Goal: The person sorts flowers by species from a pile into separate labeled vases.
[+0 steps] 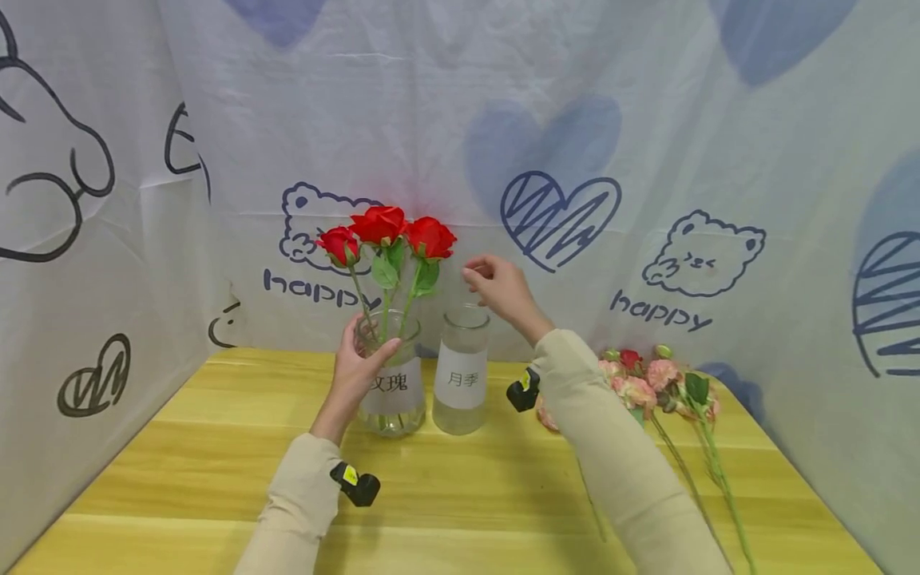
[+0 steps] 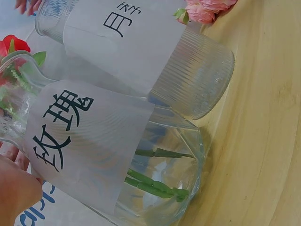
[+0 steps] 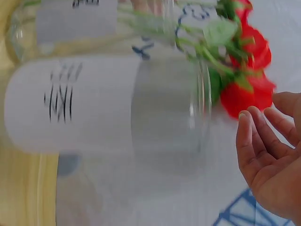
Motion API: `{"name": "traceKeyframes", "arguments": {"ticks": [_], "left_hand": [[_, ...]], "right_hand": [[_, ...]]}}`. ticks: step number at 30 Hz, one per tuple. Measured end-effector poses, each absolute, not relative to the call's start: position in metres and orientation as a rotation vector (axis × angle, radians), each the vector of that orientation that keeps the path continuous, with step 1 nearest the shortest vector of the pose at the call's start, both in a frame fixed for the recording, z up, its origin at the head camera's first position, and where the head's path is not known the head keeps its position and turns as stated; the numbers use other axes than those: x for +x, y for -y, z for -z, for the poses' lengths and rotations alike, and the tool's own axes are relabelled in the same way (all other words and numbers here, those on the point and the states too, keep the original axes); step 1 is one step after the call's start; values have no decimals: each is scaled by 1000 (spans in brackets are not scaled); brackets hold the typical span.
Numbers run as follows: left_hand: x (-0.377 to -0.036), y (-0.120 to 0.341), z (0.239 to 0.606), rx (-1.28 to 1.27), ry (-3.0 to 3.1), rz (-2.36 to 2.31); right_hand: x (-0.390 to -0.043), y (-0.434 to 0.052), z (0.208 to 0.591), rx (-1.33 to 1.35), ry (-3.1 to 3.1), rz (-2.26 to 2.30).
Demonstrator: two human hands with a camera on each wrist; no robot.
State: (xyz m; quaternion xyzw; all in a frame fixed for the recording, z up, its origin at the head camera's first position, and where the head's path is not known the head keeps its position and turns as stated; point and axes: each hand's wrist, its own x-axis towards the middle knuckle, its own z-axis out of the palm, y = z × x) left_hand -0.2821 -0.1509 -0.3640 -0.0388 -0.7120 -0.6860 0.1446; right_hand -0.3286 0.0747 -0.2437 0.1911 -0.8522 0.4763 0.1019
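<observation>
The person's left hand (image 1: 362,371) is wrapped around the neck of the rounded glass vase (image 1: 394,383), thumb across the front near the rim, so its grip is closed on the glass just above the white paper label; the vase stands upright on the yellow wooden surface (image 1: 460,487), a little left of the middle. Three red roses (image 1: 388,231) rise out of it, their green stems (image 2: 155,181) reaching down into the clear water at the bottom, as the left wrist view shows plainly. Just beside that vase, on its right and nearly touching it, stands a ribbed cylindrical glass jar (image 1: 461,371) with its own white label, and nothing is in it but water. The right hand (image 1: 499,289) hovers in the air just above and slightly behind this jar's rim, near the rightmost rose bloom; its fingers are loosely curved and apart, gripping nothing and touching neither the jar nor the flowers. Farther right on the surface, well apart from both hands, lies a bunch of pink flowers (image 1: 647,387) with long green stems pointing toward the near edge. A white cloth backdrop (image 1: 647,120) printed with blue hearts and bears surrounds the scene.
</observation>
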Motion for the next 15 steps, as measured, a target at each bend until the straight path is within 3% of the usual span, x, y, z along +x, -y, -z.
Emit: {"name": "traceKeyframes", "arguments": {"ticks": [15], "left_hand": [[-284, 150, 364, -87, 2068, 1966]], "right_hand": [[-334, -172, 263, 395, 2564, -1296]]}}
